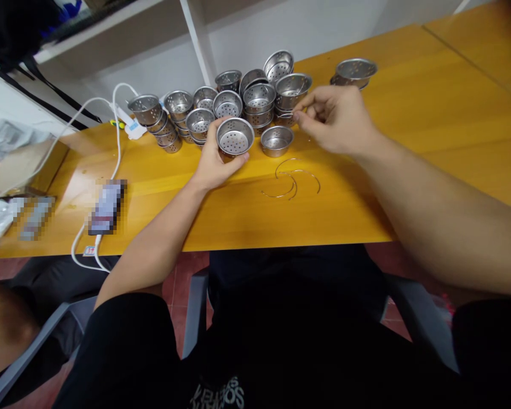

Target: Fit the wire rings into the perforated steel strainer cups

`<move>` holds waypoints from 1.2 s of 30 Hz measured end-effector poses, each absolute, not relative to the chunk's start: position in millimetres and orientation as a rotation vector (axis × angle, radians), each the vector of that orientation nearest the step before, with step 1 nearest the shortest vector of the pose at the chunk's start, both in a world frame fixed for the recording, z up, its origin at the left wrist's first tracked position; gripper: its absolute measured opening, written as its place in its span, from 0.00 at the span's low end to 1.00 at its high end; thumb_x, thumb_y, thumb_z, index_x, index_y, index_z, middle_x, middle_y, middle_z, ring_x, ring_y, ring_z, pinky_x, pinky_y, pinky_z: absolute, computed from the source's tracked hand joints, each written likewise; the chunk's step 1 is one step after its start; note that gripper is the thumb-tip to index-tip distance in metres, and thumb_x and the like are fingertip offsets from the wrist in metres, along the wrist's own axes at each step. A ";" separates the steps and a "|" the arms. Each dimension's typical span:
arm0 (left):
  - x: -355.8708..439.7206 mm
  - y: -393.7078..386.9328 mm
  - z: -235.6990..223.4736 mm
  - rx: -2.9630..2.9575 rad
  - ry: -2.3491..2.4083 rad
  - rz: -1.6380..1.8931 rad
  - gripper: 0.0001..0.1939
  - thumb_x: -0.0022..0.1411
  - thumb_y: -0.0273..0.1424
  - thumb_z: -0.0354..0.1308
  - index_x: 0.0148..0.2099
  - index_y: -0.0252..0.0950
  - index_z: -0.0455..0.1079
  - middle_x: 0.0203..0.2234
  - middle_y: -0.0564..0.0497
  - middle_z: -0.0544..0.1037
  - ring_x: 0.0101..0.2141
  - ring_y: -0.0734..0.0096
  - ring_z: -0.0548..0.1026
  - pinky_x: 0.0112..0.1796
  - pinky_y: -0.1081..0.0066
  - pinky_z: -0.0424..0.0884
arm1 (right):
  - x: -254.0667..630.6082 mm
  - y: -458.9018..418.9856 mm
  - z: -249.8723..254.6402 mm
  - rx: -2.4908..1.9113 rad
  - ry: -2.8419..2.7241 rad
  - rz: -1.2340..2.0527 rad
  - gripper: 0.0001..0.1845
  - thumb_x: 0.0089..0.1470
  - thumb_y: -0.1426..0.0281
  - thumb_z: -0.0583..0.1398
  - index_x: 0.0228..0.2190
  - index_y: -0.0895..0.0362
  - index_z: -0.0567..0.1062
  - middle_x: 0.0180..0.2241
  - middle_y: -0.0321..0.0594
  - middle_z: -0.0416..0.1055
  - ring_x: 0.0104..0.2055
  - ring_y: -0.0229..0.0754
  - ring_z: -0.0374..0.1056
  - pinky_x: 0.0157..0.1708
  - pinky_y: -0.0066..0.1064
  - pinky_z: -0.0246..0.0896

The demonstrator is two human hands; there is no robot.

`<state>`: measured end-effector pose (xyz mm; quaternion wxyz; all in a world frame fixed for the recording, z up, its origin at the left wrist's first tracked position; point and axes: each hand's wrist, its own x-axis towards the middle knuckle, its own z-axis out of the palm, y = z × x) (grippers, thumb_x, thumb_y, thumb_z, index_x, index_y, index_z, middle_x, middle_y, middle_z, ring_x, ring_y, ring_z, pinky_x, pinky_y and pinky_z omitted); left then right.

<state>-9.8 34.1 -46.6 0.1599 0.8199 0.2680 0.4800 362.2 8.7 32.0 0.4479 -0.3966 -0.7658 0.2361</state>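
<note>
My left hand is wrapped round a perforated metal strainer basket, held tilted with its open top facing me. Thumb and fingers of my right hand are pinched together on what looks like a thin metal wire, in front of the stacked baskets. Just right of the held basket, a single strainer basket stands on the table. Several loose curved wires lie on the wood below it. Most of the wire at my right fingertips is hard to make out.
Stacks of strainer baskets line the back of the yellow wooden table. Another strainer basket stands at the back right. To the left lie a phone on a white cable and a power strip. A person sits at far left.
</note>
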 end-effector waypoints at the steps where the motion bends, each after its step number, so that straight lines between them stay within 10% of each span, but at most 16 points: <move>1: -9.0 33.7 -46.2 2.350 0.760 1.369 0.56 0.75 0.75 0.74 0.88 0.57 0.58 0.74 0.42 0.82 0.72 0.45 0.88 0.76 0.44 0.85 | 362.4 8.5 31.7 -0.981 -1.898 0.578 0.13 0.79 0.84 0.77 0.45 0.55 0.88 0.29 0.33 0.73 0.28 0.38 0.61 0.33 0.39 0.62; 11: -9.8 20.9 -32.5 2.327 0.885 1.339 0.58 0.59 0.74 0.87 0.77 0.50 0.75 0.68 0.42 0.86 0.68 0.43 0.90 0.75 0.39 0.86 | 364.5 7.5 30.0 -0.966 -1.918 0.526 0.11 0.80 0.82 0.75 0.46 0.55 0.88 0.29 0.34 0.75 0.27 0.37 0.59 0.31 0.37 0.62; 23: 11.6 19.7 -43.7 2.281 0.917 1.334 0.61 0.68 0.82 0.73 0.86 0.57 0.59 0.70 0.43 0.80 0.68 0.47 0.89 0.72 0.45 0.88 | 336.1 -5.9 30.2 -0.879 -1.829 0.653 0.18 0.77 0.51 0.83 0.43 0.46 0.87 0.28 0.36 0.73 0.29 0.45 0.62 0.33 0.44 0.69; 36: 10.5 13.8 -34.5 2.231 1.015 1.328 0.58 0.57 0.78 0.86 0.72 0.46 0.75 0.61 0.43 0.87 0.64 0.43 0.90 0.74 0.36 0.86 | 332.3 -8.6 30.7 -0.853 -1.804 0.720 0.24 0.74 0.43 0.82 0.40 0.44 0.83 0.28 0.35 0.69 0.30 0.47 0.58 0.35 0.48 0.64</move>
